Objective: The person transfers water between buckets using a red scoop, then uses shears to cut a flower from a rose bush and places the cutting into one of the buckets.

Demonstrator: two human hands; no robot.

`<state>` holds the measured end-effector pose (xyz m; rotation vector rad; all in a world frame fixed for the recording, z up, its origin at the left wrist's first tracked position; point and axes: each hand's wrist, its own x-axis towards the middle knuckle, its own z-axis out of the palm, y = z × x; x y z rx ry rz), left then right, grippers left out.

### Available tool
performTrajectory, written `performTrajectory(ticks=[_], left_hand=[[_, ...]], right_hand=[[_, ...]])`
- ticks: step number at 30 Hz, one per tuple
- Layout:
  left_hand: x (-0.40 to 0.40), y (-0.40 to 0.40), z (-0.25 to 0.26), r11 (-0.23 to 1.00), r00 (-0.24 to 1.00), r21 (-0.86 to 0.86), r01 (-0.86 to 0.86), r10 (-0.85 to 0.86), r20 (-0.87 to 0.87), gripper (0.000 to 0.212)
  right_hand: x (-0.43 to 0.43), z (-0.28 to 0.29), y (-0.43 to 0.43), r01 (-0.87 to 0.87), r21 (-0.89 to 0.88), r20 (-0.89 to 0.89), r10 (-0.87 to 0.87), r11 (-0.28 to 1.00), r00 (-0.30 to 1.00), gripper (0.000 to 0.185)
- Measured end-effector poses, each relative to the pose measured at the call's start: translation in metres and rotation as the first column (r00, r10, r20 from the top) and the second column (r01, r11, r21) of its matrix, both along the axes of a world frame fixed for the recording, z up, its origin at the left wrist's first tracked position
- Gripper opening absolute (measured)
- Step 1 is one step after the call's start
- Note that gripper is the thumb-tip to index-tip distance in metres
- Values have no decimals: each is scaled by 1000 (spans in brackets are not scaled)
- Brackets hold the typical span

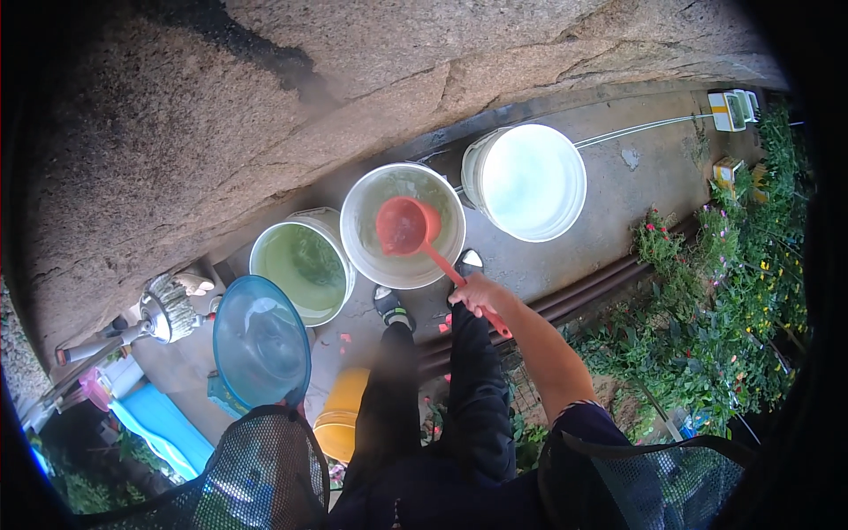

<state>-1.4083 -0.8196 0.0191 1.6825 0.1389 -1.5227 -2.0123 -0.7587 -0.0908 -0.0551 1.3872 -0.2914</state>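
My right hand (482,295) grips the long handle of a red plastic water dipper (405,225). The dipper's bowl is over the mouth of the middle white bucket (354,242), which has water in it; I cannot tell whether it touches the water. At the lower left, my left hand (298,402) shows only as a bit of fingers at the near rim of a translucent blue plastic basin (262,344), which it holds tilted. Dark mesh hides the rest of that hand. The basin overlaps the near edge of a white bucket of greenish water (301,271).
A third white bucket (533,182) stands at the right, its inside bright. Behind the buckets rises a large rock face (218,126). A yellow bucket (338,421) is beside my leg. A mop (165,311) is at the left. Brown pipes (596,285) edge the flowering plants (715,318).
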Motion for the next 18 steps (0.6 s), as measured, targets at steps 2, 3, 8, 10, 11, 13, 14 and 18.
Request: performTrajectory(ticks=[2, 3, 8, 10, 11, 13, 14, 18], left_hand=[[3, -5, 0, 999, 997, -20, 30, -32, -64, 55], [1, -8, 0, 999, 999, -25, 32, -33, -33, 56], [0, -12, 1, 998, 997, -33, 48, -45, 67, 60], [-12, -13, 0, 998, 995, -41, 40, -36, 89, 60], [-20, -15, 1, 998, 995, -39, 41, -37, 89, 60], [-42, -26, 1, 998, 993, -34, 60, -56, 100, 60], [-49, -27, 4, 998, 993, -37, 58, -54, 102, 60], [-74, -29, 8, 998, 994, -40, 40, -36, 104, 61]], right_hand=[[4, 3, 22, 85, 17, 122, -87, 996, 989, 25], [7, 5, 34, 131, 29, 178, -134, 991, 975, 24], [13, 82, 63, 419, 91, 347, -423, 904, 837, 26], [11, 111, 71, 462, 97, 378, -462, 881, 802, 35], [7, 134, 72, 476, 101, 376, -476, 874, 795, 38], [4, 162, 83, 544, 56, 345, -528, 837, 776, 27], [3, 170, 91, 572, 27, 326, -548, 820, 770, 27], [-10, 200, 103, 593, -112, 112, -582, 798, 805, 26]])
